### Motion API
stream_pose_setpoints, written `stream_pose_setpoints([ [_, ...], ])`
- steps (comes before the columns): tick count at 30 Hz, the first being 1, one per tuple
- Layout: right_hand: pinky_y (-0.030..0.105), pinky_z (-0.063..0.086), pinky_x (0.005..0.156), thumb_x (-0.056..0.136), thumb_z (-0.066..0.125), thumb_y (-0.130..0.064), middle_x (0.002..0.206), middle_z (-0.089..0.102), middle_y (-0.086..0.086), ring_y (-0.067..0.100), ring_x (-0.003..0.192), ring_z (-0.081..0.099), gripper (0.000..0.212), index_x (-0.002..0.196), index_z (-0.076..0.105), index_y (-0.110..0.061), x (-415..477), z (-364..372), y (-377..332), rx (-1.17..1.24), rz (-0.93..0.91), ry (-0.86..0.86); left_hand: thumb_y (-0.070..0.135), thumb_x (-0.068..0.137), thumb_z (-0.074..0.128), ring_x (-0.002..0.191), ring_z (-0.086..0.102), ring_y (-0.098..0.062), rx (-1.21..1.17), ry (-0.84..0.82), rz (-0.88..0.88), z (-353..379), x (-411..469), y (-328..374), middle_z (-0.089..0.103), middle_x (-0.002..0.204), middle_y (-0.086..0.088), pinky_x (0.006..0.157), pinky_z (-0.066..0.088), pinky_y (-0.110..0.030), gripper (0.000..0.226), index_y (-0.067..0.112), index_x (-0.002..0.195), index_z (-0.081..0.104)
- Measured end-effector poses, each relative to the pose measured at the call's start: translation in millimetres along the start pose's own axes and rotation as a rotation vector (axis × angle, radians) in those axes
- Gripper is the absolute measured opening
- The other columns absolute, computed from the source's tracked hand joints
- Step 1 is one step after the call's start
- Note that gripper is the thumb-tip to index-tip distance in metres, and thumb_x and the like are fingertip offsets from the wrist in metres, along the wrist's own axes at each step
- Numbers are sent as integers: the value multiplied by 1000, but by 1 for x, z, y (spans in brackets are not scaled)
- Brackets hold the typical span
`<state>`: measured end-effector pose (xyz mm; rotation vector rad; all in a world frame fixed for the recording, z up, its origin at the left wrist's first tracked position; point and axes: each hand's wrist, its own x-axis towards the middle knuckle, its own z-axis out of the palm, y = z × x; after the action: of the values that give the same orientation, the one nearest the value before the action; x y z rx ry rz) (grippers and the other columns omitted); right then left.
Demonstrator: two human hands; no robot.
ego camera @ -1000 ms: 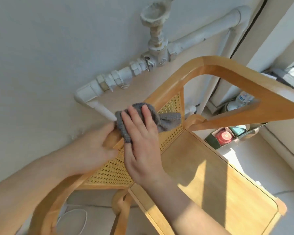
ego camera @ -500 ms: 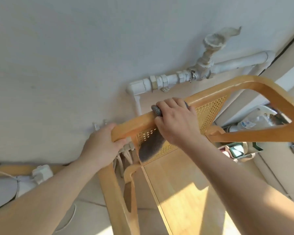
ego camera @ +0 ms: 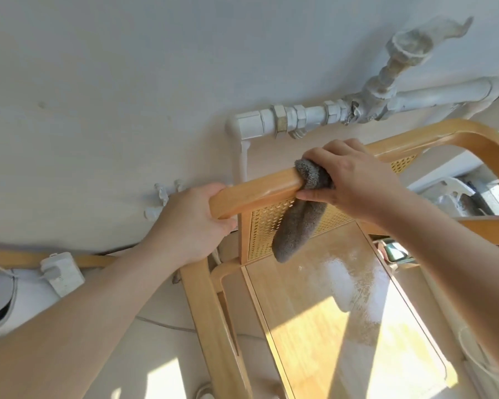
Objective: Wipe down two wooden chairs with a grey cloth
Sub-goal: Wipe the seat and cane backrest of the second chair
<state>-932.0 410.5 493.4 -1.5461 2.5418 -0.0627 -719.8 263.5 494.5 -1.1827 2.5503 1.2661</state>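
Chair: the wooden chair (ego camera: 260,188) stands against the wall, its back toward the wall and its seat running toward the person; the cane panel sits under the top rail.
Top rail axis: the rail runs left to right across the view, rising slightly to the right, then bends down into the right arm.
Right hand: the right hand (ego camera: 355,182) wraps the grey cloth (ego camera: 303,217) over the top rail, fingers curled over the far side, thumb under the near edge, closed firmly on cloth and rail together.
Cloth: bunched under the palm at the rail; its loose tail hangs down in front of the cane panel, above the seat.
Left hand: the left hand (ego camera: 193,223) is closed round the rail's left corner, just beside the cloth, apparently steadying the chair.
Key relation: bare rail lies to both sides of the cloth, a short stretch leftward to the left hand and the longer run to the right, so a wiping stroke would slide along the rail's length.
Second chair: cannot tell from this view.
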Motion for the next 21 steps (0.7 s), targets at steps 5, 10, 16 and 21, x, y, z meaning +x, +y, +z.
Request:
stream_pose_setpoints([
  [5,45,53,72,67,35,-79,110,52,-1,23,108,44,73,120,51,-31,-3,-4,10,-38,-4,18,24,81,74,68,59,0,-13,-68,55,4,6,7,65,77,18,59,42,-20,35,36,112,65],
  [10,43,52,74,65,38,-77,112,52,-1,24,109,43,75,120,54,-29,-3,-4,9,-23,21,7,33,81,73,82,64,-6,-9,-109,52,4,11,4,69,89,17,75,52,-26,40,39,119,62],
  [16,38,51,71,70,49,-74,113,52,-5,22,113,43,65,119,50,-32,-7,11,-24,-41,21,-57,38,82,72,79,69,-12,-288,-128,-115,2,-17,-22,65,96,17,78,59,-41,35,48,109,51],
  [21,41,54,72,63,28,-82,106,55,-7,19,107,45,77,118,50,-34,-12,-2,-31,-83,0,-105,33,85,71,59,69,-24,-694,-36,-323,19,-74,-44,66,75,3,79,56,-54,23,31,105,59],
])
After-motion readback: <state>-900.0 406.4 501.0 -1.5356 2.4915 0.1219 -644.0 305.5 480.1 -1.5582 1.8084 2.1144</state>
